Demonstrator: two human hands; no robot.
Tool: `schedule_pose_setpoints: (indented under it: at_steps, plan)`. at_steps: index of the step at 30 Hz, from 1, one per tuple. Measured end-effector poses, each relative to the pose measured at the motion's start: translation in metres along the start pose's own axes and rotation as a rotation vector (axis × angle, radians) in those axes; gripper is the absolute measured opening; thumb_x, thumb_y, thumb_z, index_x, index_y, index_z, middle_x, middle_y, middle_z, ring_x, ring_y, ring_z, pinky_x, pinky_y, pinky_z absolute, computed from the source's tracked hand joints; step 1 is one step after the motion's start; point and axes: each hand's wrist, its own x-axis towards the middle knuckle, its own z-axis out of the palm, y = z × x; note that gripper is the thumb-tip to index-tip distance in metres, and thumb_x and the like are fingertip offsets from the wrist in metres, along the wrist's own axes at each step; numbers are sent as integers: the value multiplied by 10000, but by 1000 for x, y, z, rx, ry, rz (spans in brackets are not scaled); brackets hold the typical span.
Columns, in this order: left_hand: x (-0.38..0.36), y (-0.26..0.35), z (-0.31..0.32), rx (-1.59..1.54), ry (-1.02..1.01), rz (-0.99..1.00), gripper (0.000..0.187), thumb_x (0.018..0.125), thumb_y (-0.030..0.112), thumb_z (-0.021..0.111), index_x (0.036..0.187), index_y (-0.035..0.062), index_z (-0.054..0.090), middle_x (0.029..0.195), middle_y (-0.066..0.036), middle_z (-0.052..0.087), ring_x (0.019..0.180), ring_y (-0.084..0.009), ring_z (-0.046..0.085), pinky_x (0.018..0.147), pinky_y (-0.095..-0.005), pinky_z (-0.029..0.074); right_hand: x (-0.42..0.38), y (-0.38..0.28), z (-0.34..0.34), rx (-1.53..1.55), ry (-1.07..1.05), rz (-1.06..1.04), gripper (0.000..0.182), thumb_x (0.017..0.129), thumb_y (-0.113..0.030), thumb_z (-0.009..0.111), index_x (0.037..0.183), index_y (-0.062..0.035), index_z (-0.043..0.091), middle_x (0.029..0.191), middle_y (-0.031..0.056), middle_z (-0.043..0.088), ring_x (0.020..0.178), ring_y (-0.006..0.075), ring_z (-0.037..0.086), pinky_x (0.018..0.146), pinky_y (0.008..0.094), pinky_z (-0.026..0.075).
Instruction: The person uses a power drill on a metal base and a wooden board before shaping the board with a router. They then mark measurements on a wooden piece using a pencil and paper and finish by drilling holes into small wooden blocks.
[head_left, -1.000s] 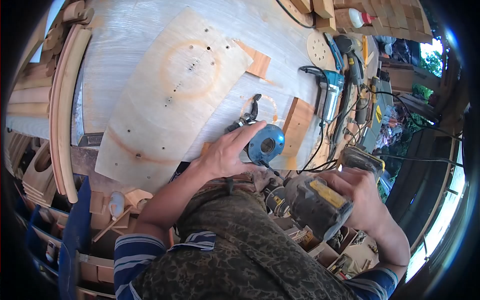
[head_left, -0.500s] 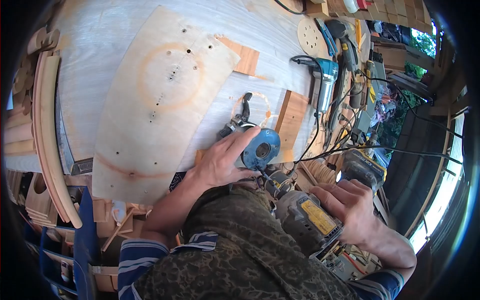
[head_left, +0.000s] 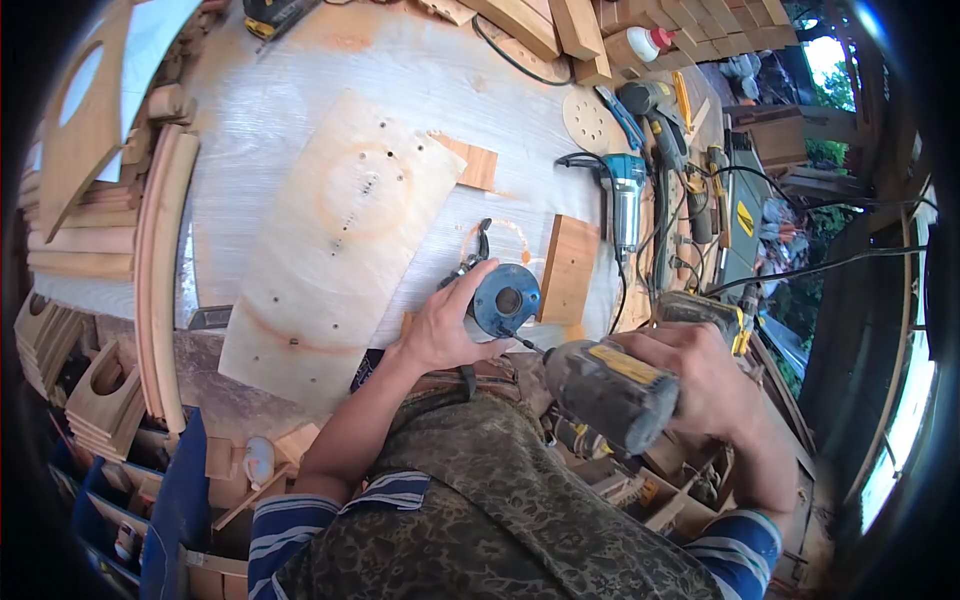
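Note:
My left hand (head_left: 447,322) is closed around a round blue router base (head_left: 530,300) with a hole in its middle, held at the table's front edge. A black lever and clamp part (head_left: 484,240) stick out behind it. With my right hand (head_left: 690,375) I grip a yellow and black cordless drill (head_left: 600,390), its rear end towards me. The long thin bit (head_left: 526,343) points left at the lower edge of the base, by my left thumb; whether it touches is not clear. A pale wooden template (head_left: 290,260) with several holes lies left of my hands.
A teal corded power tool (head_left: 625,195) and a brown wood block (head_left: 570,268) lie right of the base. More tools and cables line the right side. Curved wooden strips (head_left: 160,270) stand at left, above a blue divided box (head_left: 175,500). Stacked wood (head_left: 690,30) fills the back.
The drill has turned and risen in my right hand, so its rear now shows and its bit lines up with the base's edge. My left hand keeps its hold. The view has shifted.

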Motion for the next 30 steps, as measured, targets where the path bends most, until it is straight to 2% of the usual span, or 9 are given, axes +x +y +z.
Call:
schedule_pose_setpoints:
  at_steps: [7, 9, 13, 19, 21, 24, 26, 27, 30]
  plan:
    - [11, 23, 7, 11, 47, -156, 645, 894, 231, 759, 1425, -35, 508, 1181, -263, 694, 1098, -334, 707, 946, -409, 539, -56, 85, 88, 66, 629, -136, 618, 653, -183, 859, 1212, 2, 672, 1087, 189, 727, 943, 367, 719, 847, 407, 568]
    - [14, 27, 16, -76, 96, -410, 477, 940, 169, 690, 1357, -33, 579, 1095, -156, 724, 1028, -195, 676, 918, -348, 532, -61, 88, 117, 377, 729, -20, 509, 710, -91, 841, 1182, 6, 679, 1054, 138, 739, 930, 291, 727, 830, 377, 568]
    - [16, 29, 28, 78, 202, -365, 399, 965, 204, 688, 1298, -10, 635, 977, -109, 733, 935, -166, 682, 861, -319, 540, -73, 115, 179, 1103, 1054, 248, 324, 832, 31, 777, 1141, -20, 691, 1033, 56, 713, 917, 168, 682, 798, 327, 571]
    - [33, 27, 35, 45, 299, -648, 313, 1003, 299, 682, 1116, 9, 710, 715, 8, 628, 576, -69, 534, 526, -253, 426, -120, 180, 258, 1362, 1231, 126, 521, 777, 12, 747, 1282, 11, 617, 1106, 123, 698, 812, 180, 662, 729, 321, 548]
    - [17, 47, 37, -117, 389, -513, 266, 1031, 280, 638, 1069, 22, 693, 666, 38, 567, 530, -48, 474, 480, -232, 372, -142, 203, 282, 1370, 1341, 151, 542, 771, 2, 741, 1296, 14, 604, 1110, 125, 694, 818, 184, 662, 731, 319, 543]
    - [-4, 65, 31, -551, 370, -420, 294, 1052, 297, 601, 1084, 17, 686, 801, -64, 692, 646, -124, 631, 586, -299, 532, -156, 232, 285, 1353, 1547, 170, 542, 789, -48, 707, 1311, 21, 579, 1084, 112, 676, 814, 184, 640, 763, 311, 522]
    - [2, 100, 67, -992, 745, -343, 337, 1074, 339, 543, 1099, 29, 673, 965, -114, 749, 884, -232, 718, 846, -395, 589, -150, 260, 289, 1373, 1640, 181, 478, 826, -46, 674, 1291, 20, 585, 1057, 100, 665, 795, 177, 620, 791, 316, 516]
    - [-17, 68, 56, -1310, 491, -90, 379, 1089, 383, 489, 1073, 57, 681, 1078, -119, 759, 1116, -305, 686, 1063, -475, 498, -141, 268, 283, 1456, 1679, 130, 447, 839, -20, 667, 1278, 26, 596, 1077, 110, 674, 805, 172, 627, 771, 317, 524]
    - [-29, 50, 70, -1498, 624, -88, 385, 1095, 390, 473, 1067, 68, 682, 1071, -92, 757, 1109, -288, 678, 1086, -483, 471, -114, 284, 277, 1366, 1688, 190, 405, 857, -5, 669, 1257, 31, 620, 1117, 123, 685, 822, 163, 634, 731, 310, 528]
